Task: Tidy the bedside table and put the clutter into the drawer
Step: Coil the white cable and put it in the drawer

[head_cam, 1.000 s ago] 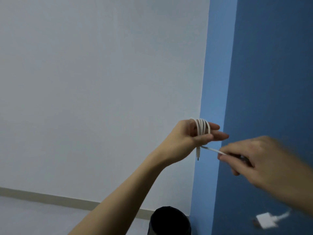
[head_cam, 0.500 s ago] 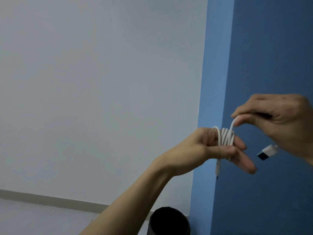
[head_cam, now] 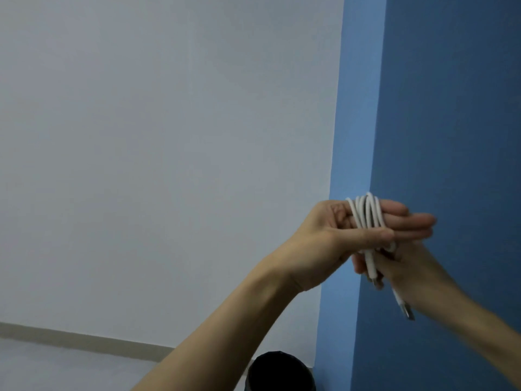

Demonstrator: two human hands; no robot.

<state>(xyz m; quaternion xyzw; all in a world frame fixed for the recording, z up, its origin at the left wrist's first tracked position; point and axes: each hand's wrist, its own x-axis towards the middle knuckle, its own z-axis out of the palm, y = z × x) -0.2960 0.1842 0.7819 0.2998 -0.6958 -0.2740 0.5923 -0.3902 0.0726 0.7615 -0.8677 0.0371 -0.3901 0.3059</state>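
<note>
Right of centre in the frame, I saw the white cable [head_cam: 366,213] looped upright round the straight fingers [head_cam: 408,221] of the left hand [head_cam: 338,238], with the thumb clamping the loops. The right hand [head_cam: 414,269] sat just beneath, touching. It seemed to pinch the loose tail, whose plug [head_cam: 406,311] pointed down-right, though blur hid that grip.

Soft, even, dimmish indoor light with no glare or hard shadows. The right hand [head_cam: 408,266] is motion-blurred; the walls look flat and slightly grainy.
</note>
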